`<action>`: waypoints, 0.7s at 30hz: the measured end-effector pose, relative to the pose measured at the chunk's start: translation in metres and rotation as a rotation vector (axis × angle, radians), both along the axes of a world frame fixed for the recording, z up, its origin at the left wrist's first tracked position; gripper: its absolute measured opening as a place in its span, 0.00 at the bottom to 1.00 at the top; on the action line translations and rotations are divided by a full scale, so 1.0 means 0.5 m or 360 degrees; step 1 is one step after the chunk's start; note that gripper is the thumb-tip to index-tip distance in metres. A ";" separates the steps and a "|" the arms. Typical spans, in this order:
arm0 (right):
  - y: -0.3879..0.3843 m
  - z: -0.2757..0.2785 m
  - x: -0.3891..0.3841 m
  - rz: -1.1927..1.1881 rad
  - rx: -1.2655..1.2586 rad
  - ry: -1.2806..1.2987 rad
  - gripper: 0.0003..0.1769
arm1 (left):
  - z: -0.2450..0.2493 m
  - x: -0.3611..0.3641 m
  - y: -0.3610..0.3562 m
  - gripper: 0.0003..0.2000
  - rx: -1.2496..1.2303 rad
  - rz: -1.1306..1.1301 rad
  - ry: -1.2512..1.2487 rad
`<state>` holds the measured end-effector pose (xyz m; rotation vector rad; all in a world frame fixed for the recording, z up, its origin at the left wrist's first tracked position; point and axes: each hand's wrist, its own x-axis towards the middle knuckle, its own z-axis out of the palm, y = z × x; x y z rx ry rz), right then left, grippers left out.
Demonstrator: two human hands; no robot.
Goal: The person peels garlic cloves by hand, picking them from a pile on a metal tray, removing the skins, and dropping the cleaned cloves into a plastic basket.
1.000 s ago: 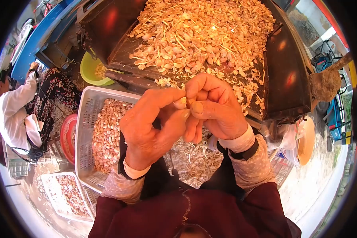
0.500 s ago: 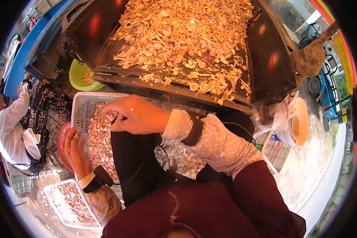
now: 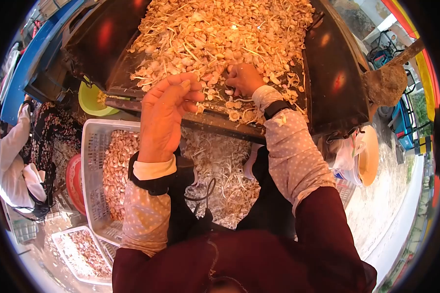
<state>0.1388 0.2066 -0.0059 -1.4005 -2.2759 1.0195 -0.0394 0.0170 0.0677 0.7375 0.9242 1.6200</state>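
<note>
My left hand [image 3: 165,115] is raised at the front edge of the dark sorting tray [image 3: 127,73], palm partly turned inward. Its fingers are loosely bent and apart, with nothing visible in them. At the front of the garlic heap [image 3: 220,34], my right hand [image 3: 246,79] reaches down with fingers curled together among the cloves. What those fingertips grip, if anything, is hidden. Loose garlic cloves, papery skins and dry stalks make up the heap. A white plastic crate [image 3: 94,195] holding peeled-apart garlic cloves [image 3: 120,171] stands to the left of my left forearm.
A smaller white basket of cloves [image 3: 85,251] lies at lower left, near a red basin [image 3: 75,183]. A green bowl [image 3: 90,100] sits behind the crate. Skins and stalks [image 3: 225,176] litter the ground between my legs. Another person [image 3: 14,156] is at far left; buckets [image 3: 369,156] stand right.
Both hands have left the crate of cloves. The right hand has moved up and right onto the garlic heap; the left has risen to the tray's front edge.
</note>
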 end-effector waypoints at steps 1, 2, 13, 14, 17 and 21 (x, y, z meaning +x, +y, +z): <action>0.002 0.005 0.003 -0.0030 -0.0046 0.0004 0.11 | -0.027 0.004 0.008 0.12 -0.0002 -0.0004 -0.0001; 0.005 0.007 0.007 -0.0060 -0.0090 0.0006 0.09 | -0.057 0.006 0.015 0.12 -0.0103 -0.0074 0.0009; -0.164 0.125 0.008 0.0422 -0.0466 0.1110 0.17 | -0.090 0.059 0.036 0.16 0.0047 -0.0056 0.0448; -0.175 0.133 0.005 0.0377 -0.0512 0.1206 0.17 | -0.082 0.055 0.030 0.14 0.0100 -0.0021 0.0476; -0.194 0.149 0.005 0.0325 -0.0532 0.1303 0.18 | -0.069 0.047 0.018 0.12 0.0167 0.0036 0.0414; -0.205 0.171 0.010 0.0380 -0.0519 0.1244 0.14 | -0.057 0.037 0.004 0.11 0.0170 -0.0049 0.0189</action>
